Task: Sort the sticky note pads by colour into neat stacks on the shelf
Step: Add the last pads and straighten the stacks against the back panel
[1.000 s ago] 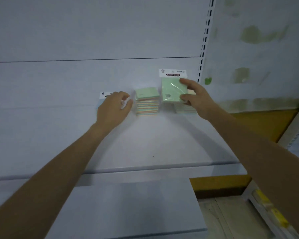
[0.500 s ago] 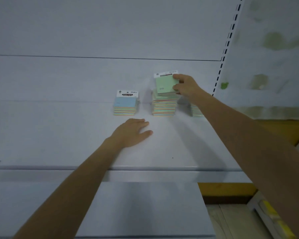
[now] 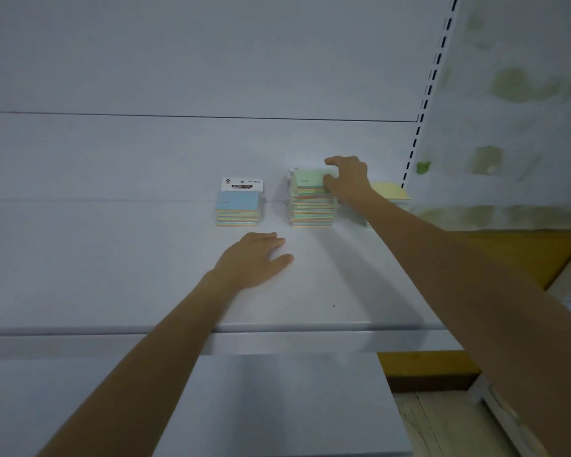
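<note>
Three stacks of sticky note pads stand at the back of the white shelf (image 3: 112,258). The left stack (image 3: 238,206) has a blue pad on top with a white header card. The taller middle stack (image 3: 311,202) is topped by a green pad (image 3: 309,179). My right hand (image 3: 348,178) grips that green pad at its right edge, thumb in front and fingers curled over its back. A yellow-topped stack (image 3: 389,192) sits to the right, mostly hidden behind my right wrist. My left hand (image 3: 256,258) rests flat on the shelf in front of the blue stack, holding nothing.
A slotted upright (image 3: 426,103) runs along the shelf's right end, with a stained wall (image 3: 524,127) beyond it. A lower shelf (image 3: 277,407) juts out beneath. The shelf's front lip (image 3: 211,328) crosses the view.
My right hand has lowered the green pad onto the middle stack. My left hand left the blue stack a second ago and now lies flat on the shelf.
</note>
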The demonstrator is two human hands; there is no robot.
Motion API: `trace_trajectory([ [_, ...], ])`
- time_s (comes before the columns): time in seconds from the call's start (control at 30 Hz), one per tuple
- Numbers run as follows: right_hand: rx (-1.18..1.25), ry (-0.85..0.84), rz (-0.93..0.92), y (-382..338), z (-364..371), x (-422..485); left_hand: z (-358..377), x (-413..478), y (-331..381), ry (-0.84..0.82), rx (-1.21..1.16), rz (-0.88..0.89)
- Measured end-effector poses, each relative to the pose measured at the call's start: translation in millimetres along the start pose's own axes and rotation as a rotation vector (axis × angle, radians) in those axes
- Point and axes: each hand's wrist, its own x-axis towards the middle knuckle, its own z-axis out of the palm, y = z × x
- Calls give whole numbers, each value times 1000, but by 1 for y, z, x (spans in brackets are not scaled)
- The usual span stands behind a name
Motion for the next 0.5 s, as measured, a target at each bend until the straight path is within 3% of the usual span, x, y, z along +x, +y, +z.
trace_trajectory([
  [0.1,49,210,-188,-7,-1,-13,0,3,-1,11,0,-11],
  [0.17,116,249,-315,-21,3,-24,-3,6,-4,65,-32,-7],
  [0.27,221,161,-427,-41,21,-37,-19,9,-13,229,-120,12],
  [0.4,293,-3,-408,-58,52,-55,-45,12,-46,434,-53,32],
  [0.5,199,-164,-340,-65,78,-57,-54,23,-79,397,-134,-18],
])
